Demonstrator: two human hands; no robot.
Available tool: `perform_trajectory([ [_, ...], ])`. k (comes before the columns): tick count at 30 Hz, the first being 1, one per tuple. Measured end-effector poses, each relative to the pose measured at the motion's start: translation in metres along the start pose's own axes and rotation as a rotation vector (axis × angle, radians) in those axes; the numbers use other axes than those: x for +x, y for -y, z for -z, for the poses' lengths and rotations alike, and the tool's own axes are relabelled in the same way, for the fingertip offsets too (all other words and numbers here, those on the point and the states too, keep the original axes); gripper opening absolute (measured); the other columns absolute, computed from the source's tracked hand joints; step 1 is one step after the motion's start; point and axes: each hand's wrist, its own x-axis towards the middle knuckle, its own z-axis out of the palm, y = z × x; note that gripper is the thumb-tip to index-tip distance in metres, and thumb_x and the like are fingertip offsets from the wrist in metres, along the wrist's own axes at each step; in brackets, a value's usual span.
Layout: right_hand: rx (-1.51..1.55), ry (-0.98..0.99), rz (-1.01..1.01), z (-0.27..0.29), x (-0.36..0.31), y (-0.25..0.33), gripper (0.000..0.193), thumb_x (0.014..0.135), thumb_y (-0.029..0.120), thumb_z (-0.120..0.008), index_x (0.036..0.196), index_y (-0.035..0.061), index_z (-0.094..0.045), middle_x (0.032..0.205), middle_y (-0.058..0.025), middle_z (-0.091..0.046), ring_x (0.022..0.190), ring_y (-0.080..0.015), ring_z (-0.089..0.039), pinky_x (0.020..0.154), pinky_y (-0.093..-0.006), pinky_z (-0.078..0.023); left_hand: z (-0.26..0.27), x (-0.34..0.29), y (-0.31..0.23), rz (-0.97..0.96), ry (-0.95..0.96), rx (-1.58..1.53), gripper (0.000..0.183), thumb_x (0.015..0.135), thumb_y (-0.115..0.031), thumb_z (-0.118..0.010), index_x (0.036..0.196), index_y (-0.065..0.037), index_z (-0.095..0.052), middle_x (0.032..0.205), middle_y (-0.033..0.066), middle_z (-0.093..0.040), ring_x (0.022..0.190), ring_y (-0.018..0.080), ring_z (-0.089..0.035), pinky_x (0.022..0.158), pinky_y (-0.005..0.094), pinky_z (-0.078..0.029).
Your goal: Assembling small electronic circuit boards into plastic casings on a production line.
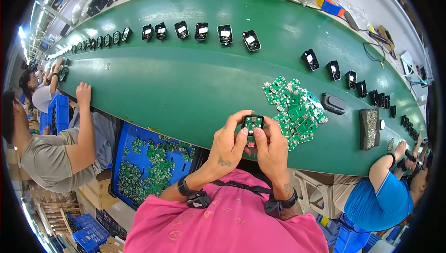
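Note:
Close to the table's near edge, my left hand and my right hand grip a small black plastic housing from its two sides. Inside it sits a green circuit board, and both thumbs press on the board's lower part. Something small and red shows just below the thumbs. The fingers behind the housing are hidden. Right beside my right hand lies a loose pile of green circuit boards, some overlapping. Past the pile rests a dark grey oblong case.
A row of black housings curves along the green table. A black box of small metal parts stands at the right. Below the edge, a blue crate holds more boards. Co-workers sit left and right.

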Motion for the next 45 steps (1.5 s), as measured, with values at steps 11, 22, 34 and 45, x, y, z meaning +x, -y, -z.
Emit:
perform_trajectory([
  [11,-0.122,-0.014,0.127,-0.004,0.007,0.003,0.038,0.102,0.013,-0.051,0.138,-0.0014,-0.050,0.085,-0.0216,-0.067,0.071,-0.0342,-0.070,0.063,-0.0409,-0.053,-0.002,0.003,0.005,0.084,0.006,-0.066,0.036,0.102,-0.007,-0.044,0.137,-0.001,-0.046,0.114,0.0129,-0.066,0.063,0.0086,-0.063,0.052,0.0230,-0.051],
  [22,-0.136,-0.031,0.210,-0.014,0.013,0.005,0.041,0.100,0.011,-0.053,0.140,0.0001,-0.049,0.098,-0.0229,-0.068,0.075,-0.0375,-0.070,0.063,-0.0437,-0.055,0.008,0.012,0.002,0.121,0.038,-0.189,0.036,0.103,-0.008,-0.042,0.138,-0.001,-0.044,0.111,0.0122,-0.065,0.081,0.0146,-0.067,0.064,0.0270,-0.059],
  [34,-0.123,-0.160,0.231,-0.021,0.009,0.004,0.037,0.106,0.018,-0.046,0.134,-0.0031,-0.056,0.107,-0.0181,-0.069,0.090,-0.0238,-0.068,0.080,-0.0350,-0.053,-0.011,0.001,0.008,-0.302,-0.181,0.148,0.040,0.094,-0.001,-0.052,0.134,0.000,-0.046,0.124,0.0269,-0.060,0.110,0.0456,-0.062,0.090,0.0449,-0.053],
  [45,-0.139,0.043,0.140,-0.072,0.062,-0.003,0.034,0.102,0.019,-0.050,0.126,-0.0014,-0.062,0.099,-0.0231,-0.071,0.081,-0.0293,-0.071,0.071,-0.0382,-0.054,0.049,0.032,0.047,-0.101,-0.210,0.130,0.035,0.100,-0.011,-0.047,0.133,0.001,-0.047,0.093,0.0224,-0.067,0.076,0.0361,-0.071,0.066,0.0405,-0.057],
])
